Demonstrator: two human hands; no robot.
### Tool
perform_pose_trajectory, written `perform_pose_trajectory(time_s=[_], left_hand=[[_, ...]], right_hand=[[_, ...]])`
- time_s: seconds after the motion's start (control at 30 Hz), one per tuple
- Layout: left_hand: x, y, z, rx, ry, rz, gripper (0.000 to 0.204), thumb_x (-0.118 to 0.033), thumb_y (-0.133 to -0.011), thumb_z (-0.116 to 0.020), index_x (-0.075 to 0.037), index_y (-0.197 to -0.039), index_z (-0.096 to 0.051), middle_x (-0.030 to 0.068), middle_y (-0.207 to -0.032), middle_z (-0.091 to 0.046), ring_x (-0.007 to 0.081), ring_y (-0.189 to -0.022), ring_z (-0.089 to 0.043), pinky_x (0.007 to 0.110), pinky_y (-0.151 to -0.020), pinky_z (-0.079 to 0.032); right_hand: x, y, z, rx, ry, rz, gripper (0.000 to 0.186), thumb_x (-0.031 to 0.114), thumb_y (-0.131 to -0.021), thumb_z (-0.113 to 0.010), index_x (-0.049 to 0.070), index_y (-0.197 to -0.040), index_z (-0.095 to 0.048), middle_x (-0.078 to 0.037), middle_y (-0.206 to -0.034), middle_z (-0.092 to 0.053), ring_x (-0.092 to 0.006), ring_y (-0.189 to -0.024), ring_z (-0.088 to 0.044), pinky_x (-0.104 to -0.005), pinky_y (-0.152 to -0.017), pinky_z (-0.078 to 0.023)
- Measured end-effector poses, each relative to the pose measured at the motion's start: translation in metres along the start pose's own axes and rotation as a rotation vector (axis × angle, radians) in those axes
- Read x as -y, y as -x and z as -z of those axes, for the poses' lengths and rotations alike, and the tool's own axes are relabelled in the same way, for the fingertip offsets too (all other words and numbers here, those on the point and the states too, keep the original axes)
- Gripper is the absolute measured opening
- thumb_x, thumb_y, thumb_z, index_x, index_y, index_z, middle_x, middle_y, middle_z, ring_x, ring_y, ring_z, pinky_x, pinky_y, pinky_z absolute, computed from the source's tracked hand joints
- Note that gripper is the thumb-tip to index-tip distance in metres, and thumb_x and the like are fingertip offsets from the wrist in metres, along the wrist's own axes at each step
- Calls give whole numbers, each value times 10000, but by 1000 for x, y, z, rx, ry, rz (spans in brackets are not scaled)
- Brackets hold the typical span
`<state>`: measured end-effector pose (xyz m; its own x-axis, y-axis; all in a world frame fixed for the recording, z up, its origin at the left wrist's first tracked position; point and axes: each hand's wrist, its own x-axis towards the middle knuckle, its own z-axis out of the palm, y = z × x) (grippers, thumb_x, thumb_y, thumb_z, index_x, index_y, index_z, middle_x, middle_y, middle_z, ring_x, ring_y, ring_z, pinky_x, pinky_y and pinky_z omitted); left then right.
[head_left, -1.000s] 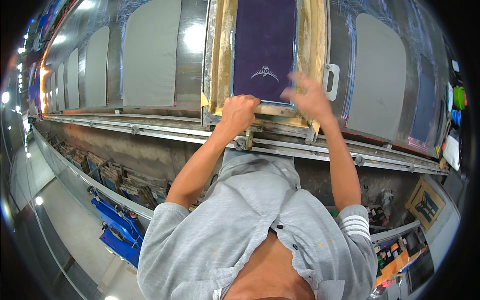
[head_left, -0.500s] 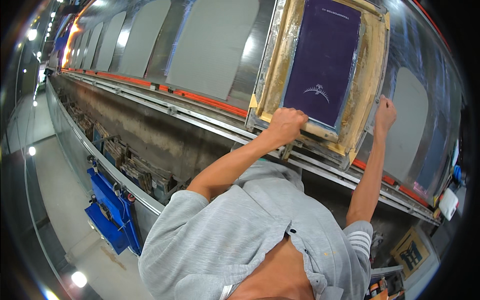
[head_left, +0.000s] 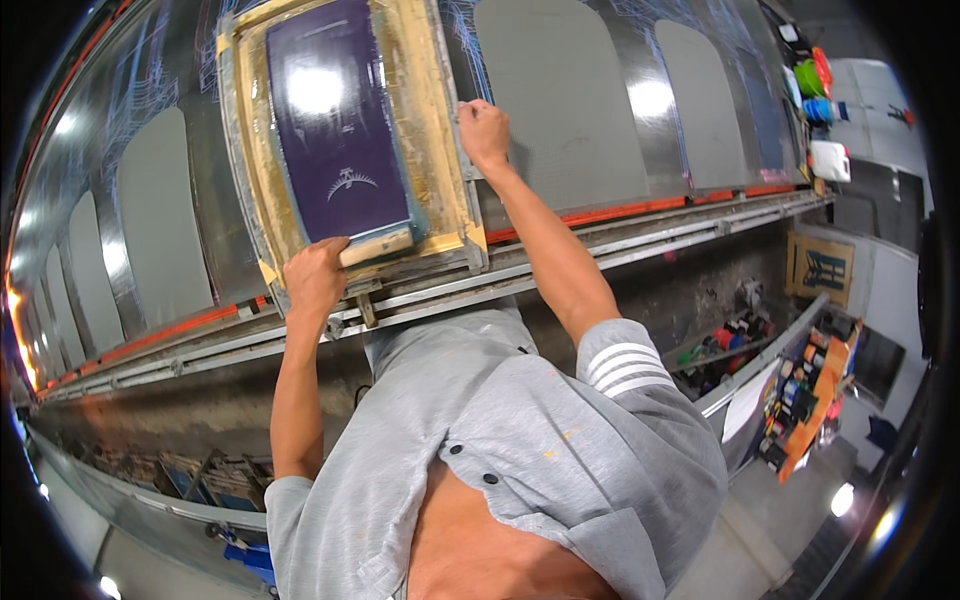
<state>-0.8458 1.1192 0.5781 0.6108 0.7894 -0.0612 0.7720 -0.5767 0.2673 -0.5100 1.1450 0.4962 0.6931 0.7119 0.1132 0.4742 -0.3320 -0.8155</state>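
Note:
A screen-printing frame point(head_left: 452, 150) with taped, stained borders rests on the long metal table. Dark purple ink covers its mesh point(head_left: 320, 130), and a pale arched motif shows near the close end. Along that close end lies a squeegee with a pale wooden handle point(head_left: 378, 247). My left hand point(head_left: 315, 277) is closed round the squeegee's left end. At the frame's right side, my right hand point(head_left: 484, 135) is closed against the outer edge with curled fingers, which partly hide what they grip.
Grey rounded panels point(head_left: 560, 100) lie along the table on both sides of the frame. A metal rail point(head_left: 600, 245) runs along its near edge. At right stand a white jug point(head_left: 829, 160) and an orange shelf point(head_left: 815, 405) of containers. A blue cart point(head_left: 250, 560) is at lower left.
The view has swung, so the frame and both hands appear further left and more of the right side shows. Both hands keep their places on the squeegee and the frame's side.

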Motion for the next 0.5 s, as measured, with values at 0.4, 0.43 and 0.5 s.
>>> perform_pose_trajectory(time_s=[0.4, 0.43, 0.5], left_hand=[[52, 40, -9, -9, 27, -11, 358, 10, -719, -642, -139, -1021, -762, 110, -937, -751, 336, -839, -717, 444, -721, -563], [53, 45, -8, 4, 38, 22, 349, 8, -707, -649, -118, -1015, -755, 119, -931, -746, 337, -840, -715, 449, -729, -561], [56, 50, -19, -11, 79, -23, 350, 7, -699, -654, -105, -1015, -753, 123, -945, -745, 338, -848, -712, 451, -735, -558]], right_hand=[[18, 16, -47, 58, 136, -73, 295, 301, -930, -599, 51, -954, -753, -245, -895, -720, -447, -898, -690, -529, -801, -544], [14, 15, -53, 46, 158, -73, 298, 309, -934, -593, 61, -961, -755, -239, -910, -722, -447, -907, -690, -532, -808, -544], [8, 11, -61, 41, 185, -64, 304, 326, -941, -582, 81, -974, -759, -226, -940, -727, -448, -926, -690, -539, -823, -546]])
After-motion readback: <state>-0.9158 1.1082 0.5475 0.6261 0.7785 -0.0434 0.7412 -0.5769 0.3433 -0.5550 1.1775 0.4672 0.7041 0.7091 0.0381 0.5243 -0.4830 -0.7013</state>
